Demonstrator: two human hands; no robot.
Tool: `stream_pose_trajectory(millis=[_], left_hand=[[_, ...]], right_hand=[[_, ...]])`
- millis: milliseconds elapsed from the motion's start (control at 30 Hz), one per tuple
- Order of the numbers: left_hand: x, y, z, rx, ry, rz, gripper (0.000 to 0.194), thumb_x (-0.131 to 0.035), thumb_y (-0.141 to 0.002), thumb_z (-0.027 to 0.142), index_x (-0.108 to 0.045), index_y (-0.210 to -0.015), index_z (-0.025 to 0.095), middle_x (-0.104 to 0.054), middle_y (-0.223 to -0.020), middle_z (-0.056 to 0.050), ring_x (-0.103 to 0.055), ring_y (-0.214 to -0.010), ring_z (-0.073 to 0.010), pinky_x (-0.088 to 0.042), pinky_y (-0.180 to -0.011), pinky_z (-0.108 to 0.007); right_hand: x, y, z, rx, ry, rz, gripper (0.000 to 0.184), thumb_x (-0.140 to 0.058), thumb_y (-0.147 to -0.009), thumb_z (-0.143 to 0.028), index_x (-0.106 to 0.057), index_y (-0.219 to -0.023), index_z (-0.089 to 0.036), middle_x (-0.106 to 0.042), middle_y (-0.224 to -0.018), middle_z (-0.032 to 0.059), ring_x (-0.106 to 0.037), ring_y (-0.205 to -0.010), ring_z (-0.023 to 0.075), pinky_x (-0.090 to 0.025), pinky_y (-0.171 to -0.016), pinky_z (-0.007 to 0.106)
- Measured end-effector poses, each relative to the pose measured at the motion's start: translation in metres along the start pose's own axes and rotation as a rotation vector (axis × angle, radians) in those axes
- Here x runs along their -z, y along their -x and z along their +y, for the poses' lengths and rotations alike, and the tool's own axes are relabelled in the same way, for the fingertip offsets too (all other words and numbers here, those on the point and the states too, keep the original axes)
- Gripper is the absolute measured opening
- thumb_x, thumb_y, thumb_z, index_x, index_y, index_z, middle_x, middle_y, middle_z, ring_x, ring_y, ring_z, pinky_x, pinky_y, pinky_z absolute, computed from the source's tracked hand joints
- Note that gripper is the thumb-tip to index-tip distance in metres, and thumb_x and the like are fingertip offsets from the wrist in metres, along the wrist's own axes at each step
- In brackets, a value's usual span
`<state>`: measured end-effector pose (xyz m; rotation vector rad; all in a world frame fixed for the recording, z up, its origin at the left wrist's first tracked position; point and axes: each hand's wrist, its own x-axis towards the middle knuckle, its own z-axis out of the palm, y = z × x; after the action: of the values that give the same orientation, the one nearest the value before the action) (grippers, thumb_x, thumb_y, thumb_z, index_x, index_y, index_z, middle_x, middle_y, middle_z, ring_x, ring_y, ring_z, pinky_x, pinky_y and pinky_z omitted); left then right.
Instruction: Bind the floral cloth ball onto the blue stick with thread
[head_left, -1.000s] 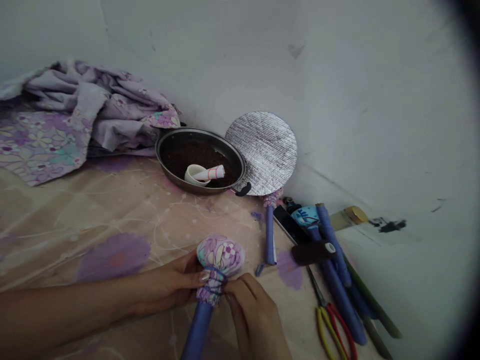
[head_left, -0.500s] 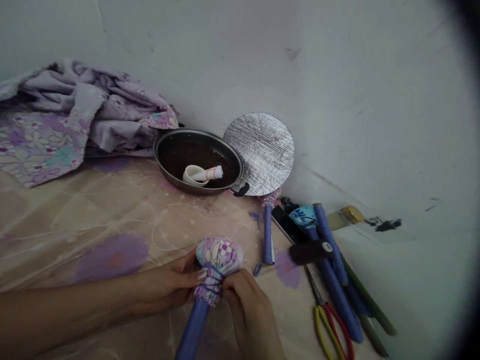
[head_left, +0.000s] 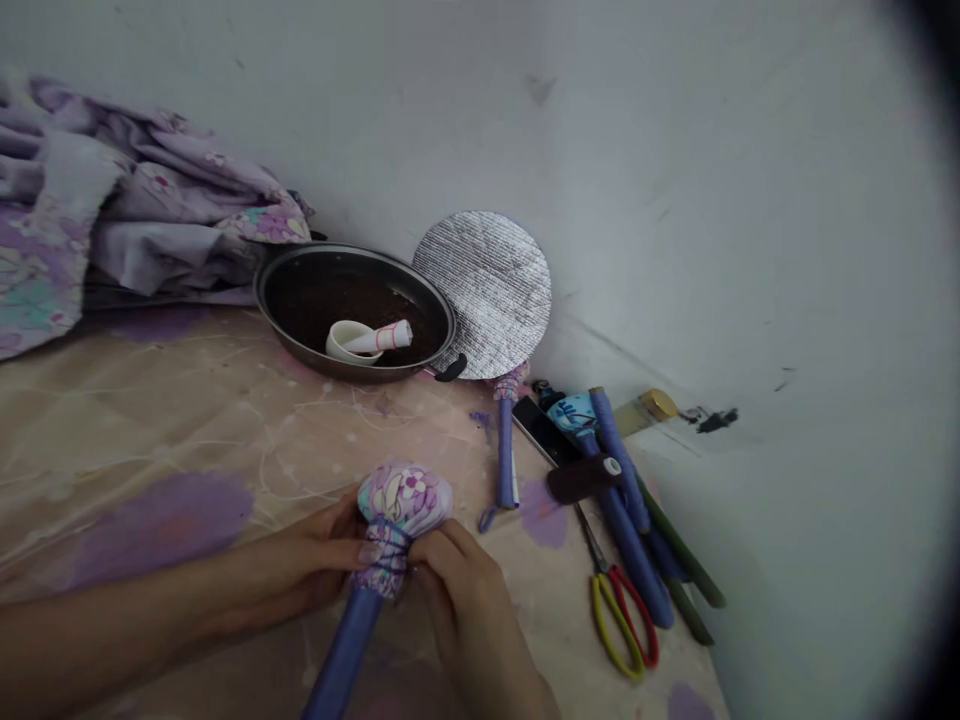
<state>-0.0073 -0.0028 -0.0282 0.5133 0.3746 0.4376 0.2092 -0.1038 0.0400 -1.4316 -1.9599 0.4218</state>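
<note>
A cloth-headed stick slants up in front of me. Its padded head is floral, purple and white, and dark thread winds round the gathered neck above a blue handle. My left hand grips the neck from the left, thumb laid across the thread. On the other side, my right hand has its fingers closed against the neck just under the head; whether a thread end is between them is hidden. Scissors with one yellow and one red handle lie to the right, below a dark thread spool.
A pan of dark material holds a small white cup with a paper roll. Behind it a silver disc leans on the wall. Floral fabric is heaped left. Blue-wrapped sticks lie right, near a phone.
The view has shifted, so everything sits further left in the picture. Both hands keep their hold at the neck of the cloth-headed stick, with little visible change.
</note>
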Motion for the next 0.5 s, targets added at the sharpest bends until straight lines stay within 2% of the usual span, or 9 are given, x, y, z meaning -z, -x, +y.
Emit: stream_pose_trajectory(millis=[133,200,333,500], left_hand=[[-0.008,0.001,0.004,0.017,0.007,0.011,0.056,-0.109,-0.083,0.019,-0.090,-0.135,0.026,-0.088,-0.117,0.003,-0.081,-0.114,-0.0227,-0.060,-0.103,-0.031],[-0.010,0.001,0.005,0.026,0.025,0.018,0.059,-0.112,-0.077,0.019,-0.090,-0.131,0.026,-0.087,-0.113,0.004,-0.079,-0.109,-0.0212,-0.061,-0.100,-0.031],[-0.012,-0.001,0.004,0.032,0.044,0.019,0.072,-0.115,-0.073,0.017,-0.089,-0.139,0.029,-0.090,-0.120,0.002,-0.079,-0.114,-0.0212,-0.060,-0.103,-0.030],[-0.013,-0.001,0.004,0.007,0.059,-0.017,0.074,-0.115,-0.076,0.018,-0.087,-0.143,0.030,-0.091,-0.123,0.000,-0.080,-0.114,-0.0223,-0.060,-0.102,-0.032]], right_hand=[[0.000,0.004,0.005,-0.001,-0.010,-0.025,0.029,-0.058,-0.116,-0.004,-0.074,-0.106,-0.026,-0.080,-0.101,0.0017,-0.082,-0.088,0.0182,-0.058,-0.081,0.021],[0.000,0.006,0.010,0.023,-0.005,-0.033,0.031,-0.056,-0.116,-0.002,-0.074,-0.110,-0.027,-0.081,-0.103,0.0018,-0.083,-0.089,0.0180,-0.060,-0.082,0.020],[0.002,0.011,0.019,0.056,-0.008,-0.082,0.034,-0.055,-0.116,-0.001,-0.076,-0.118,-0.027,-0.084,-0.111,0.0036,-0.086,-0.097,0.0186,-0.063,-0.088,0.020],[-0.003,0.016,0.027,0.059,-0.011,-0.084,0.029,-0.057,-0.115,-0.004,-0.074,-0.118,-0.028,-0.083,-0.110,0.0031,-0.086,-0.095,0.0192,-0.064,-0.086,0.021]])
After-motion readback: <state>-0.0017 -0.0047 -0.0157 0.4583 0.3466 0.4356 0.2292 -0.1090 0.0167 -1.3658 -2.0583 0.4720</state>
